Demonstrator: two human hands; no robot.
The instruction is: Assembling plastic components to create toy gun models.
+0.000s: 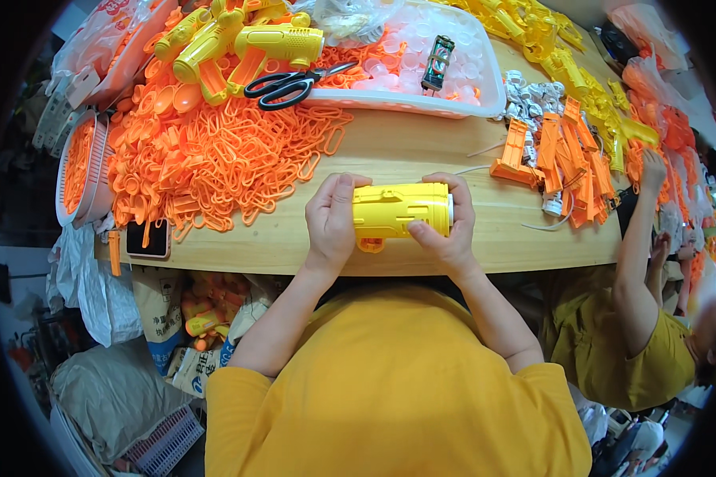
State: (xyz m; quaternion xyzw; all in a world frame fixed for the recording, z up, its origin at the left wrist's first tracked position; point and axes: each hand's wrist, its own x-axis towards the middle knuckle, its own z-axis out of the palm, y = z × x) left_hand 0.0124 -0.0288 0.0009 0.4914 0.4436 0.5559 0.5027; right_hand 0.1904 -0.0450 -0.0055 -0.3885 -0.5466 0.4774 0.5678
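Note:
A yellow barrel-shaped plastic toy body (388, 211) lies level between my hands, just above the near edge of the table. It has a white ring at its right end and a small orange part (371, 245) under its left half. My left hand (331, 221) is wrapped round the left end, thumb on top. With my right hand (453, 230) I grip the other end, the thumb pressing on the lower side of the body and the fingers curled behind the white ring. The fingertips of both hands are partly hidden.
Orange plastic loops (223, 159) heap up on the left, near black-handled scissors (294, 83) and a phone (149, 238). Behind stands a white tub (493, 87) of translucent cups. Orange battery-holder-like parts (569, 155) lie to the right, where a co-worker's arm (640, 230) reaches in.

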